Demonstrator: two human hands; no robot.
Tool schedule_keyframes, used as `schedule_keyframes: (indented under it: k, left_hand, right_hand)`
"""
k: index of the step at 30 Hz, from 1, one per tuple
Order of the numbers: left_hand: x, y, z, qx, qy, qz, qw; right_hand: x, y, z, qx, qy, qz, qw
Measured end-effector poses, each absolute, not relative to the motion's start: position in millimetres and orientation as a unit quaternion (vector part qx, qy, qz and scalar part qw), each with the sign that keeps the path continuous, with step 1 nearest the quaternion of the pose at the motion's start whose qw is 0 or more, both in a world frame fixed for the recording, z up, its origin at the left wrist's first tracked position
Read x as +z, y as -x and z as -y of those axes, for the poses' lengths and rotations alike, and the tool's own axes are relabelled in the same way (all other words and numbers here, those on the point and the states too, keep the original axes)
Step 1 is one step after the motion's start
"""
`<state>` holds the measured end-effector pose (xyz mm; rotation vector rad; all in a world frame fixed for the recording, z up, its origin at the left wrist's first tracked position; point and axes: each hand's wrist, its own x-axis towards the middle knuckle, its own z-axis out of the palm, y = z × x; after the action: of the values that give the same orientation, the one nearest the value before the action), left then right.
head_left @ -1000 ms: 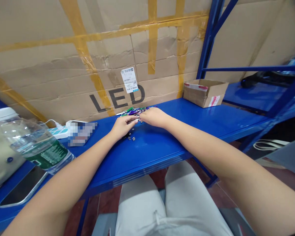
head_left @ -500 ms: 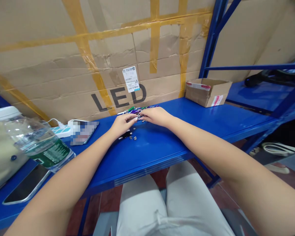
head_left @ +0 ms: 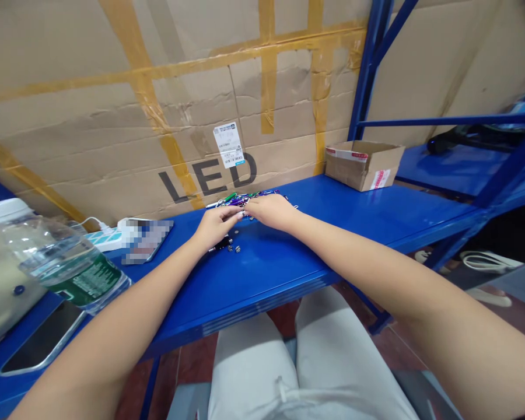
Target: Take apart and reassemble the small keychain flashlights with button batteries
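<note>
My left hand (head_left: 219, 226) and my right hand (head_left: 272, 211) meet over the blue shelf (head_left: 262, 262), fingertips together. Both are closed in a pinch around a small shiny piece too tiny to name, partly covered by the fingers. Just behind them lies a pile of thin metallic items (head_left: 231, 200) in purple, green and silver, some with rings or clips; my right hand hides part of it. In front of my left hand are a few small silver metal pieces (head_left: 237, 249). A black pen-like object (head_left: 221, 243) lies partly under my left wrist.
A water bottle (head_left: 83, 280) with a green label leans at the left, near a dark phone (head_left: 44, 338). Behind are a power strip (head_left: 107, 238) and another phone (head_left: 157, 242). An open cardboard box (head_left: 359, 169) sits back right. A large taped carton (head_left: 192, 116) walls the rear.
My right hand has shifted slightly, its back turned more upward, and it stays against the left fingertips. The whole view has moved a little.
</note>
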<state>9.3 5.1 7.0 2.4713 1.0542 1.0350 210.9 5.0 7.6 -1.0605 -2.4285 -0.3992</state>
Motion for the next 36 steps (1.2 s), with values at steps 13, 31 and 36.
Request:
schedule_keyframes:
  k: [13,31,36]
  left_hand:
    - [8.5,-3.1,-12.6,0.354,-0.858,-0.355,0.109]
    - [14.7,-9.1,-0.9,0.334,-0.896,-0.294,0.003]
    - [11.8,-8.2,-4.4,0.339,-0.867,-0.352,0.094]
  right_hand:
    - [10.8,-204.1,-0.6,0.015,0.413,0.869,0.271]
    - [5.9,-213.7,-9.2,0.382,0.35,0.814,0.261]
    - [8.3,-214.5,-9.9,0.072,0.395,0.87,0.285]
